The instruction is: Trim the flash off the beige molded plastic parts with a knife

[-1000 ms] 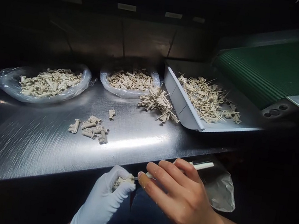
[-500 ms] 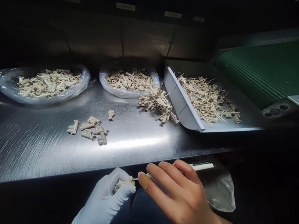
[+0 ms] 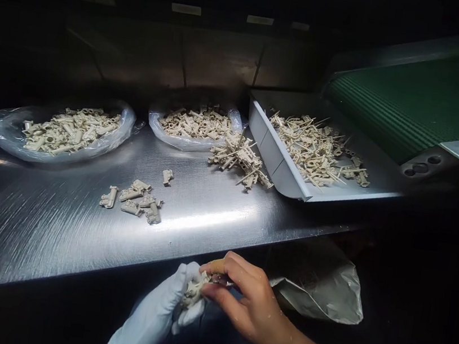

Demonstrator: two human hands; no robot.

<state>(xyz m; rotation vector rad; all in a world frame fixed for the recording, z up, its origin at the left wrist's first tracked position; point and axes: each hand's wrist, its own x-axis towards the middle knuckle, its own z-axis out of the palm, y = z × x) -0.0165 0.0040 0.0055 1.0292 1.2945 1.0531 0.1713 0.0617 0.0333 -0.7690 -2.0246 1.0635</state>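
Note:
My left hand [image 3: 162, 302], in a white glove, is closed around a beige plastic part [image 3: 194, 292] below the front edge of the metal table. My bare right hand [image 3: 244, 293] has its fingertips at that part, with a wrapping on one finger. A dark, shiny tool [image 3: 223, 280] sits between its thumb and fingers; most of it is hidden. Several similar pieces [image 3: 136, 196] lie loose on the table ahead of my hands, with a single piece [image 3: 167, 177] just behind them.
Two plastic bags of beige parts [image 3: 127, 129] [image 3: 174, 140] stand at the back. A pile of parts [image 3: 240, 159] touches the grey tray [image 3: 274, 154], which holds more. A green conveyor belt [image 3: 410, 100] is at the right. Below the edge hangs a plastic bag [image 3: 333, 283].
My right hand has turned and drawn in against the part, its thumb now showing. The white-handled end of the tool no longer shows. My left hand has rotated around the part.

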